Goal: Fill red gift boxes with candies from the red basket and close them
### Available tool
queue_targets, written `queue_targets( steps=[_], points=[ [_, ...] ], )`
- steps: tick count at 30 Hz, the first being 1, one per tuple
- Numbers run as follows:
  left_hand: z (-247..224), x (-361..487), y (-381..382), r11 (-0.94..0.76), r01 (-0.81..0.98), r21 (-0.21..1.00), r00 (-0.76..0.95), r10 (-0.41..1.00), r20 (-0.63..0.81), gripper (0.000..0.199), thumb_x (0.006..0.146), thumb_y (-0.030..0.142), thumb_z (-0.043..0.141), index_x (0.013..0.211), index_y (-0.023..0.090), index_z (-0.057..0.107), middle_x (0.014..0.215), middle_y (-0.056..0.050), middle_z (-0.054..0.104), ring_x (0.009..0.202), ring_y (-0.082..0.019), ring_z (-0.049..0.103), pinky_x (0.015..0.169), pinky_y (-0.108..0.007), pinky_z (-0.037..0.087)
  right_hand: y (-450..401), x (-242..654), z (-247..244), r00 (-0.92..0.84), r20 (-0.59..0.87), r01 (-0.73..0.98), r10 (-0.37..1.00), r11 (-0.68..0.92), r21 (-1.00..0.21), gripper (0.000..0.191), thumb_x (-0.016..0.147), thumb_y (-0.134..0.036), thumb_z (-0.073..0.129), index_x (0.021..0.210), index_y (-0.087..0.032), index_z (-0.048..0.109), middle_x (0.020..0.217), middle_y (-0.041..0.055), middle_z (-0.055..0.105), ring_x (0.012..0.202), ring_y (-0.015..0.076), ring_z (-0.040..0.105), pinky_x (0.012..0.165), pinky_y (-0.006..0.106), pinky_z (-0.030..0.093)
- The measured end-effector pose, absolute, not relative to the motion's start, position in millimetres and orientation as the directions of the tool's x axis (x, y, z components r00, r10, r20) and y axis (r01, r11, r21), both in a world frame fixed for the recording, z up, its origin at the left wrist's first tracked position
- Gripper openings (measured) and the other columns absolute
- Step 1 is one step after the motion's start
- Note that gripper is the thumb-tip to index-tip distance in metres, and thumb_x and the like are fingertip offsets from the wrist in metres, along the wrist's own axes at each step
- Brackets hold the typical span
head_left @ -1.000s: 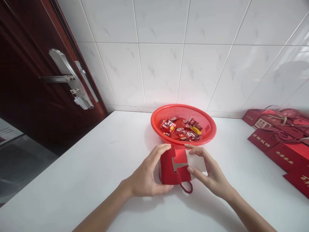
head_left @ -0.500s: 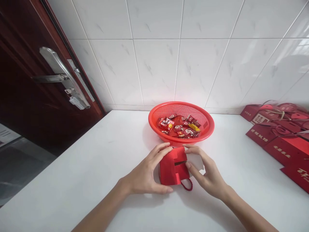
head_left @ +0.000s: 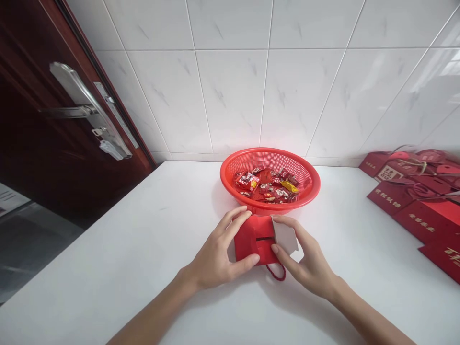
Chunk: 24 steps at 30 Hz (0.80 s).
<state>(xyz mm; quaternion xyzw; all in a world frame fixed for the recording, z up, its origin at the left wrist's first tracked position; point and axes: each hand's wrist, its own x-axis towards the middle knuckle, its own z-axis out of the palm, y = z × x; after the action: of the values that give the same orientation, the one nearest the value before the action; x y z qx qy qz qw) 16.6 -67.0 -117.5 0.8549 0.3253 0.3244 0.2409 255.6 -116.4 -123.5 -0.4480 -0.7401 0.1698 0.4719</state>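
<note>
A small red gift box [head_left: 246, 242] lies on the white tabletop between my hands, its red flaps folded inward with a narrow dark slot between them. My left hand [head_left: 223, 251] wraps round its left side, thumb on the near flap and fingers at the far edge. On the right side, my right hand [head_left: 305, 254] grips the box edge with thumb and fingertips, beside a flap [head_left: 285, 237] whose pale side faces up. A dark red cord loop [head_left: 276, 274] sticks out at the near edge. Whatever is inside the box is hidden.
Just behind the box stands a red plastic basket [head_left: 312, 189] holding wrapped candies [head_left: 276, 187]. Several red gift boxes [head_left: 413, 211] with gold lettering are grouped at the right. A white tiled wall [head_left: 230, 96] backs the table; a dark wooden door [head_left: 32, 134] is at the left.
My left thumb has moved up from beside the box onto its near flap. The flaps have been pressed closer together, narrowing the slot. The view has shifted slightly.
</note>
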Motion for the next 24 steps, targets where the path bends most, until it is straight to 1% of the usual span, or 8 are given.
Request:
queue_targets(
  steps=[3, 7, 11, 14, 17, 19, 21, 24],
  points=[
    [-117, 17, -66, -0.678, 0.408, 0.611, 0.573, 0.711, 0.407, 0.077, 0.089, 0.043, 0.073, 0.157, 0.027, 0.041, 0.159, -0.015, 0.043, 0.144, -0.038, 0.047, 0.116, -0.054, 0.048, -118, 255, -124, -0.166, 0.551, 0.514, 0.818, 0.548, -0.66, 0.042, 0.098, -0.026, 0.06, 0.138, -0.029, 0.048, 0.132, 0.0097, 0.067, 0.119, 0.0268, 0.068, 0.098, 0.041, 0.06],
    [-115, 16, -66, -0.678, 0.38, 0.63, 0.593, 0.701, 0.397, 0.074, 0.088, 0.043, 0.075, 0.154, 0.027, 0.043, 0.158, -0.015, 0.043, 0.144, -0.037, 0.047, 0.115, -0.052, 0.048, -117, 255, -123, -0.17, 0.549, 0.523, 0.818, 0.547, -0.654, 0.042, 0.099, -0.026, 0.059, 0.139, -0.029, 0.047, 0.131, 0.0094, 0.067, 0.118, 0.0257, 0.068, 0.097, 0.039, 0.06],
    [-111, 17, -67, -0.657, 0.317, 0.684, 0.622, 0.688, 0.372, 0.071, 0.086, 0.041, 0.078, 0.148, 0.028, 0.046, 0.158, -0.014, 0.042, 0.144, -0.036, 0.046, 0.116, -0.053, 0.046, -117, 256, -120, -0.179, 0.561, 0.524, 0.808, 0.561, -0.641, 0.038, 0.1, -0.026, 0.059, 0.136, -0.029, 0.048, 0.129, 0.0094, 0.067, 0.117, 0.0247, 0.068, 0.096, 0.038, 0.061],
    [-109, 17, -67, -0.635, 0.244, 0.733, 0.625, 0.681, 0.382, 0.07, 0.084, 0.042, 0.08, 0.144, 0.028, 0.048, 0.158, -0.015, 0.042, 0.145, -0.037, 0.045, 0.117, -0.054, 0.044, -118, 255, -121, -0.165, 0.564, 0.538, 0.809, 0.553, -0.636, 0.035, 0.102, -0.023, 0.052, 0.136, -0.029, 0.046, 0.128, 0.0105, 0.066, 0.117, 0.0237, 0.068, 0.094, 0.038, 0.061],
    [-111, 16, -67, -0.606, 0.168, 0.778, 0.612, 0.683, 0.399, 0.068, 0.082, 0.041, 0.081, 0.141, 0.028, 0.048, 0.157, -0.015, 0.042, 0.147, -0.037, 0.041, 0.119, -0.056, 0.041, -118, 253, -122, -0.162, 0.594, 0.569, 0.788, 0.566, -0.597, 0.034, 0.103, -0.016, 0.044, 0.135, -0.028, 0.047, 0.134, 0.013, 0.063, 0.122, 0.0237, 0.066, 0.095, 0.039, 0.06],
    [-112, 15, -66, -0.577, 0.126, 0.807, 0.607, 0.688, 0.397, 0.067, 0.081, 0.039, 0.081, 0.138, 0.028, 0.048, 0.157, -0.015, 0.043, 0.148, -0.037, 0.04, 0.12, -0.056, 0.039, -117, 252, -121, -0.164, 0.632, 0.582, 0.758, 0.591, -0.558, 0.031, 0.102, -0.012, 0.043, 0.128, -0.027, 0.052, 0.136, 0.0143, 0.062, 0.125, 0.0243, 0.065, 0.093, 0.038, 0.061],
    [-112, 15, -67, -0.543, 0.1, 0.834, 0.608, 0.697, 0.381, 0.062, 0.081, 0.037, 0.081, 0.133, 0.028, 0.049, 0.157, -0.014, 0.042, 0.147, -0.036, 0.042, 0.12, -0.056, 0.037, -117, 253, -118, -0.17, 0.668, 0.593, 0.724, 0.617, -0.518, 0.023, 0.1, -0.011, 0.048, 0.115, -0.026, 0.056, 0.134, 0.015, 0.063, 0.125, 0.0255, 0.066, 0.09, 0.037, 0.061],
    [-109, 17, -70, -0.497, 0.082, 0.864, 0.606, 0.713, 0.352, 0.048, 0.083, 0.035, 0.078, 0.122, 0.026, 0.052, 0.156, -0.014, 0.042, 0.144, -0.036, 0.045, 0.118, -0.056, 0.038, -119, 255, -112, -0.213, 0.713, 0.631, 0.668, 0.651, -0.421, 0.013, 0.097, -0.012, 0.055, 0.101, -0.025, 0.058, 0.132, 0.0165, 0.064, 0.115, 0.0269, 0.07, 0.085, 0.038, 0.062]
  ],
)
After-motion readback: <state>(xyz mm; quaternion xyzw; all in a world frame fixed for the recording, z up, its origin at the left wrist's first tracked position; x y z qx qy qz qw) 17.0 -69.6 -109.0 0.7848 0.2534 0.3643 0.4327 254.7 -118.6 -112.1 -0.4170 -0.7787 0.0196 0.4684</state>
